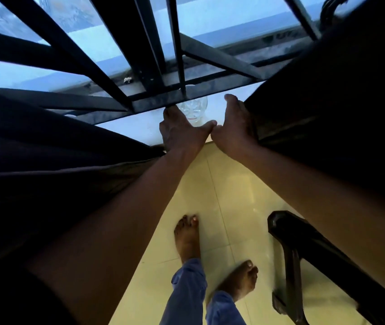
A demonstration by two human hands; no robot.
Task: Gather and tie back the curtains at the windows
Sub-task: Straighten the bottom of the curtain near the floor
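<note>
At the window grille (154, 90):
Your left hand (182, 131): fingers grip left curtain (46, 148) edge.
Your right hand (233, 127): fingers grip right curtain (327, 102) edge.

curtains (46, 160) look black or very dark, window grille (140, 66) black, floor tiles (222, 184) pale yellow, trousers (186, 289) blue.

Two dark curtains, the left curtain (53, 160) and the right curtain (341, 102); two hands, the left hand (182, 131) and the right hand (233, 127); two bare feet; one clear glass jar (195, 107); one dark chair (304, 259).

Glass jar (194, 109) on sill (137, 127), behind grille (154, 66).
</note>
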